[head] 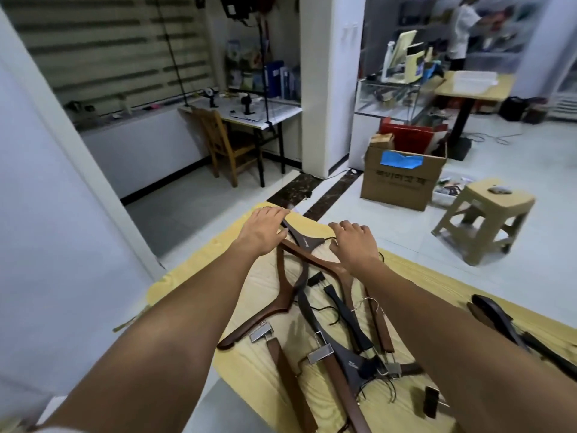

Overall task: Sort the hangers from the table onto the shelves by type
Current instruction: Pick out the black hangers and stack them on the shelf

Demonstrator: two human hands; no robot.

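Note:
Several hangers lie in a heap on the table with the yellow cloth (187, 276). A dark hanger (305, 241) sits at the far end between my hands. My left hand (262, 232) rests on its left arm with fingers stretched toward the table's far edge. My right hand (356, 245) curls its fingers over the hanger's right end. Under it lies a brown wooden hanger (285, 298). Closer to me are brown bar hangers with metal clips (262, 333) and more dark hangers (352, 364). Another dark hanger (496, 314) lies apart at the right.
A beige plastic stool (487, 210) and a cardboard box (402, 182) stand on the tiled floor beyond the table. A wooden chair (224, 145) sits at a desk further back. A person (462, 29) stands at the far right. A white wall (46, 214) runs along the left.

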